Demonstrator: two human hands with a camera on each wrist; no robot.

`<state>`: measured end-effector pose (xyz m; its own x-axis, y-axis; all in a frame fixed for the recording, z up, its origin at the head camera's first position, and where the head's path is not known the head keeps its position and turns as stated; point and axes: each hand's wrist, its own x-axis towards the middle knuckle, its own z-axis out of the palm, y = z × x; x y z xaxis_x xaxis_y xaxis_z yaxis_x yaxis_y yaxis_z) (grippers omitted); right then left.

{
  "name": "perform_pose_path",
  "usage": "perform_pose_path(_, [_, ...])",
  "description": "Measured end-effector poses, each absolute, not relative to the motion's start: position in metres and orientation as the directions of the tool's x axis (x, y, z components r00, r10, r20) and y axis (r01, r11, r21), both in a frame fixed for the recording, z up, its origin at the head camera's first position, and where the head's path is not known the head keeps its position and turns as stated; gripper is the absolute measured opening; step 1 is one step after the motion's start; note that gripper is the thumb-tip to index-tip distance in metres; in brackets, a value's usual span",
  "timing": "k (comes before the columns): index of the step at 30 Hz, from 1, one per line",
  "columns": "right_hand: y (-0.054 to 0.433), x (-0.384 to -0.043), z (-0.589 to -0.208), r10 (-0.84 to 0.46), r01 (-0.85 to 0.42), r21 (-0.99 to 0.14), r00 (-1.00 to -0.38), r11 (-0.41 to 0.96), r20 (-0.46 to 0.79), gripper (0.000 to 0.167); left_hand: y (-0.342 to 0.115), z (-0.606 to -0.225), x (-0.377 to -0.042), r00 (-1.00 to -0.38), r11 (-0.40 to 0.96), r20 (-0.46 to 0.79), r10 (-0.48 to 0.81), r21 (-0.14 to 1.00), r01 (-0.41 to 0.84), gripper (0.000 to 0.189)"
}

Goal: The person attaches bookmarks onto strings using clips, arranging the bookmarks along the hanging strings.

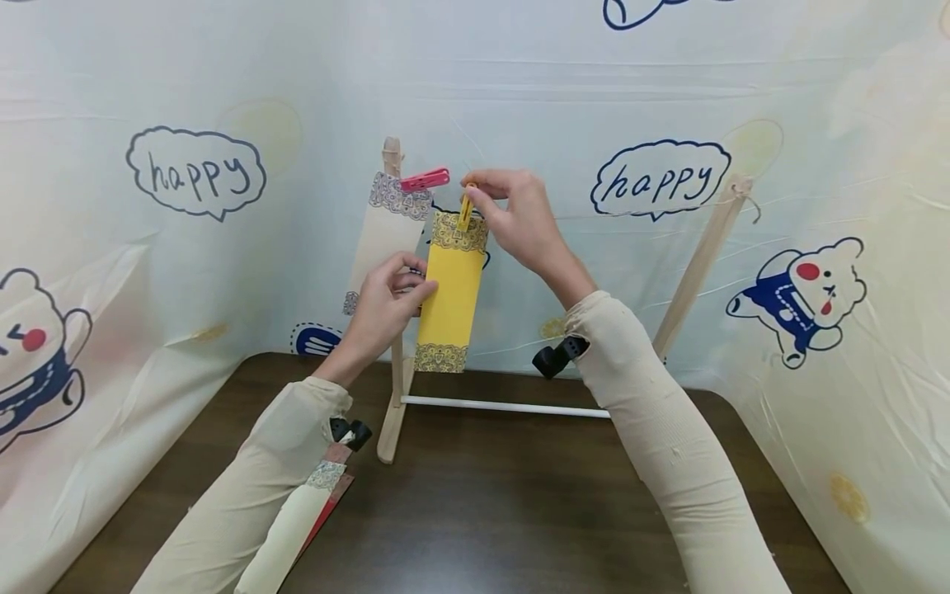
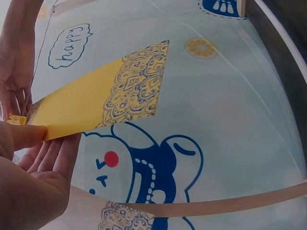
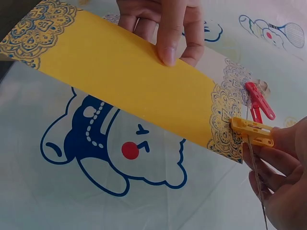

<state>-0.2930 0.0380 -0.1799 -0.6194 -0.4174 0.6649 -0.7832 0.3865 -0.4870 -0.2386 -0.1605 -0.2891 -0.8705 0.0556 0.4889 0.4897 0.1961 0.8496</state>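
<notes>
A yellow card (image 1: 449, 289) with patterned bands at both ends hangs upright by the left post. My left hand (image 1: 382, 305) pinches its left edge between thumb and fingers. At the card's top, my right hand (image 1: 519, 214) pinches a yellow clothespin (image 3: 252, 131), whose jaws overlap the patterned band. A thin string (image 3: 259, 191) runs by the clothespin in the right wrist view. Just left, a white card (image 1: 386, 239) with similar bands hangs beneath a pink-red clothespin (image 1: 425, 180), partly hidden by my left hand.
A wooden stand has a left post (image 1: 397, 363), a right post (image 1: 701, 268) and a white crossbar (image 1: 512, 407) low between them. More cards (image 1: 293, 528) lie on the dark table (image 1: 490, 503) beside my left forearm. A printed curtain (image 1: 475, 99) surrounds the table.
</notes>
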Motion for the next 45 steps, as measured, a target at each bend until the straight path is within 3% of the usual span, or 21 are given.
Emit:
perform_pose_path(8, [0.038,-0.287,-0.183,-0.461,-0.748,-0.484,-0.662,0.454,0.591,0.039,-0.164,-0.294,-0.238,-0.880,0.224,0.472,0.056,0.853,0.472,0.023])
perform_pose_path(14, [0.044,-0.277,-0.188,-0.469,-0.766,-0.430,-0.637,0.478,0.612,0.044,-0.171,-0.301,-0.234,-0.884,0.228,0.465,0.040,0.858,0.461,0.026])
perform_pose_path(25, [0.063,-0.256,-0.204,-0.465,-0.791,-0.340,-0.585,0.509,0.664,0.035,-0.185,-0.312,-0.223,-0.896,0.227,0.445,-0.003,0.873,0.432,0.033])
perform_pose_path(33, [0.075,-0.250,-0.216,-0.438,-0.821,-0.315,-0.532,0.475,0.725,0.033,-0.191,-0.320,-0.218,-0.883,0.256,0.469,0.008,0.853,0.455,0.028])
perform_pose_path(45, [0.101,-0.241,-0.234,-0.398,-0.819,-0.310,-0.521,0.483,0.755,0.030,-0.189,-0.325,-0.207,-0.896,0.342,0.445,0.016,0.839,0.423,0.028])
